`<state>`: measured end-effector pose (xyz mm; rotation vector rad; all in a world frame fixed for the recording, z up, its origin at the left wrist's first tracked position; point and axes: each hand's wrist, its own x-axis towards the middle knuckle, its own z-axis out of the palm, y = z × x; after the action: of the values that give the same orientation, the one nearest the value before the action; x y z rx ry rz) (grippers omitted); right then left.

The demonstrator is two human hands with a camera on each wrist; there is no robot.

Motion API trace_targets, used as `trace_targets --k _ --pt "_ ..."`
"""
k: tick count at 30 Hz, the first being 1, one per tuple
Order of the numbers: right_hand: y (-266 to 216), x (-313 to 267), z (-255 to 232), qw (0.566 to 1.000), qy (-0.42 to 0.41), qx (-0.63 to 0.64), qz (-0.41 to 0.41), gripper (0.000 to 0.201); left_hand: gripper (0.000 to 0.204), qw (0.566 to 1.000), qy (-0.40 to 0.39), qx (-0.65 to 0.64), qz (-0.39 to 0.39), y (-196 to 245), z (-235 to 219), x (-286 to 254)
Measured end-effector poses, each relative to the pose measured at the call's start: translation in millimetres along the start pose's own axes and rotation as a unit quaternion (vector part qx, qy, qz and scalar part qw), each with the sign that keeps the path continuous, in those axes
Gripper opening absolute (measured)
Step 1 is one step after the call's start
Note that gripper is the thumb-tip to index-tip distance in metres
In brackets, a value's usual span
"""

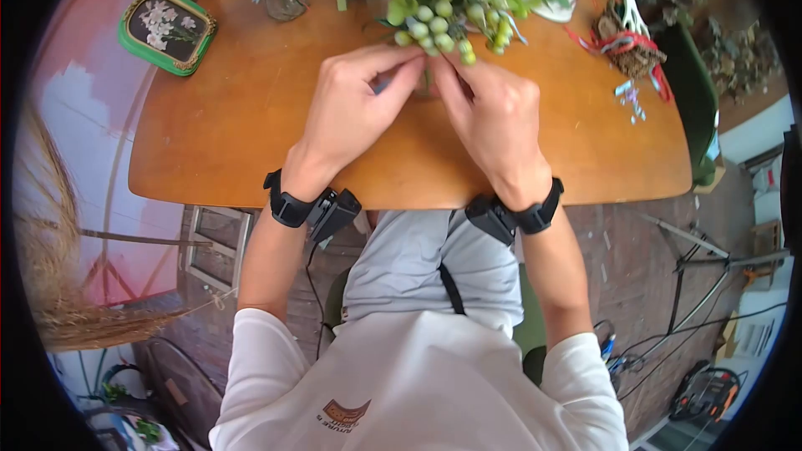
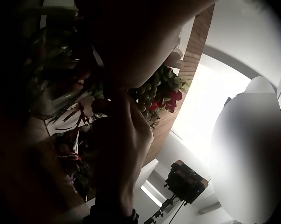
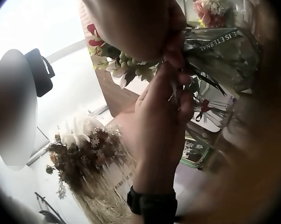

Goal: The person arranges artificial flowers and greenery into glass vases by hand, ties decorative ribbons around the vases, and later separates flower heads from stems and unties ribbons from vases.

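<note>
A bouquet [image 1: 439, 21] with green berries, leaves and a red petal lies at the table's far side, flowers toward the camera in the head view. Both hands meet at its neck, fingertips nearly touching. My left hand [image 1: 347, 104] has bent fingers; in the right wrist view that left hand [image 3: 161, 116] pinches a thin pale strip [image 3: 174, 93]. My right hand [image 1: 501, 117] has thumb and fingers closed together at the neck; what exactly lies between them is hidden. Clear printed wrapping [image 3: 224, 53] flares out beyond the hands, with a dark ribbon near it.
On the wooden table [image 1: 251, 142] a green framed flower picture [image 1: 167, 31] is at the left, and a small glass vase [image 1: 286, 2] stands behind. To the right are a twig bundle [image 1: 631, 50] with red ribbon and a small purple sprig [image 1: 631, 100]. Dried grass hangs at the far left.
</note>
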<state>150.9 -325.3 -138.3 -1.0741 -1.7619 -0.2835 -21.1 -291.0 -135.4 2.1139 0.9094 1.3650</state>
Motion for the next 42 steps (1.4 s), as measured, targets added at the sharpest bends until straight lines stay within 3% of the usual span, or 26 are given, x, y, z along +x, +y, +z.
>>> trace_targets --k 1,3,5,7,9,19,23,28,35,37,42 --pt "-1 1 -2 1.0 -0.005 -0.013 -0.005 0.009 0.019 0.985 -0.046 -0.115 -0.123 0 -1 -2" --pt "-1 1 -1 0.999 -0.009 -0.036 -0.032 0.006 0.027 0.971 -0.055 -0.178 -0.148 -1 -4 -1" --pt "-3 1 -3 0.997 -0.045 -0.06 -0.023 0.008 0.033 0.911 -0.115 -0.319 -0.235 -4 -9 1" --pt "-5 1 -3 0.994 -0.067 -0.07 -0.05 0.012 0.039 0.894 -0.096 -0.362 -0.246 -9 -4 1" --pt "-7 2 1 0.995 -0.056 -0.055 -0.056 0.016 0.038 0.864 -0.094 -0.388 -0.307 -10 -5 2" --pt "-21 5 2 0.993 -0.068 -0.079 -0.063 0.019 0.031 0.782 -0.103 -0.549 -0.277 -29 1 -1" --pt "-25 9 4 0.993 -0.063 -0.09 -0.047 0.016 0.029 0.814 -0.092 -0.508 -0.266 -29 5 -2" --pt "-37 15 10 0.993 -0.053 -0.094 -0.053 0.008 0.026 0.897 0.014 -0.391 -0.204 -22 11 -3" --pt "-45 16 14 0.996 -0.033 -0.081 -0.018 0.007 0.026 0.907 0.052 -0.376 -0.185 -17 12 -7" --pt "-47 16 16 0.996 -0.028 -0.083 -0.032 0.006 0.026 0.94 0.057 -0.294 -0.164 -18 12 -7" --pt "-48 11 15 0.997 -0.043 -0.056 -0.014 0.014 0.022 0.918 0.101 -0.345 -0.167 -18 15 -8"
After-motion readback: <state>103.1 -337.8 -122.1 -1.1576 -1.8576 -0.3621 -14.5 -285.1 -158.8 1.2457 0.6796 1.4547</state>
